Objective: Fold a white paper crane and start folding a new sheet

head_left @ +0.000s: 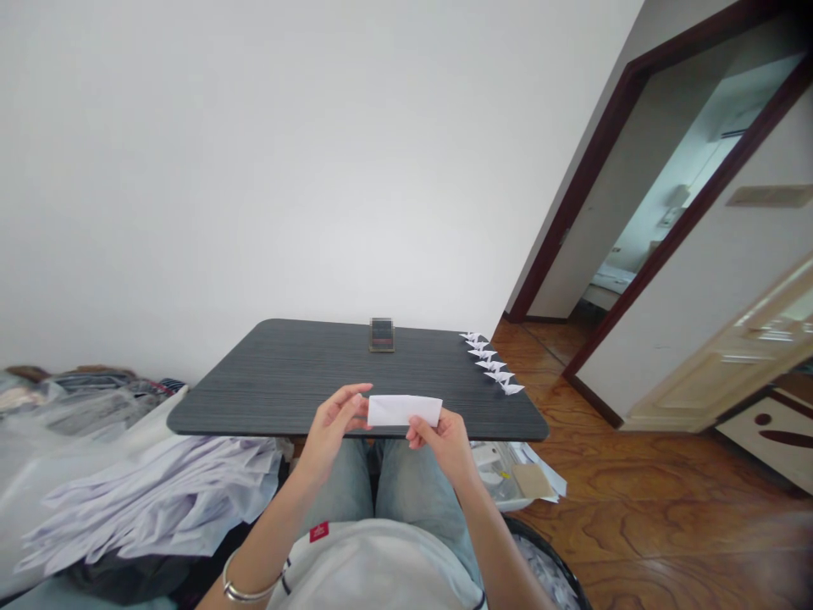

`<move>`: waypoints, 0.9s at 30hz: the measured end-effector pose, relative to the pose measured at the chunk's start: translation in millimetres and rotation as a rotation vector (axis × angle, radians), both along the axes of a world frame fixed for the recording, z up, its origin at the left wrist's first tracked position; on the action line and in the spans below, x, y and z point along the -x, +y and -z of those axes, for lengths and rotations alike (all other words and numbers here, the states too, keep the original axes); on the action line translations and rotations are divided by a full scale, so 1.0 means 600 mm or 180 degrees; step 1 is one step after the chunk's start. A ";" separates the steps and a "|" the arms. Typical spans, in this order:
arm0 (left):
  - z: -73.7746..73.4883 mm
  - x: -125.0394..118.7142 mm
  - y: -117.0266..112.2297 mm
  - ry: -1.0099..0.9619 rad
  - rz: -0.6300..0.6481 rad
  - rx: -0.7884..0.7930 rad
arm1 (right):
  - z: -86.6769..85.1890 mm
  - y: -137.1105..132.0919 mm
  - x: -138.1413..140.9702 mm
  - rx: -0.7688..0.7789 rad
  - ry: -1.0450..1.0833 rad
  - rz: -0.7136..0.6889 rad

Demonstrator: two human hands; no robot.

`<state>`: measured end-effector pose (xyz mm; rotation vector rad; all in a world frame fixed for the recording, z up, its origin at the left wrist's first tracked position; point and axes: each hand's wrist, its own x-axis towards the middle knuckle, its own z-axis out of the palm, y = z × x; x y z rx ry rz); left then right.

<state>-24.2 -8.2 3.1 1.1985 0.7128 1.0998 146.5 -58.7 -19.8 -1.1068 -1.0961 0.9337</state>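
Note:
A white strip of folded paper (397,410) is held up level over the table's near edge. My right hand (445,436) pinches its right end, with the thumb on the front face and the fingers behind. At the paper's left end is my left hand (336,424), its fingers apart and the index finger stretched toward the top corner. Whether a left fingertip touches the edge is hard to see. Folded paper cranes (491,366), several of them, stand in a row along the right side of the dark table (279,373).
A phone-like device (382,335) stands at the table's back edge by the wall. On the left lies a pile of white cloth (165,500). A clear plastic tray (501,470) with papers sits below the table's right side, above a black bin (550,568). Beyond is a doorway.

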 end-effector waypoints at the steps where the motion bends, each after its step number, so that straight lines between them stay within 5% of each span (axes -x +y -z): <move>1: -0.002 -0.002 -0.002 0.0000 0.0059 0.0013 | 0.001 0.000 0.001 0.0012 -0.0023 -0.0017; 12: -0.028 -0.009 -0.013 0.0395 0.0444 0.0011 | 0.008 0.004 -0.004 -0.0104 -0.0774 -0.0033; 22: -0.017 -0.008 -0.010 0.0593 0.0962 -0.0229 | 0.010 0.005 -0.008 -0.0226 -0.0978 -0.0050; 27: -0.005 -0.011 -0.004 0.0716 0.0780 -0.0171 | 0.005 0.002 -0.004 -0.0110 -0.0874 -0.0174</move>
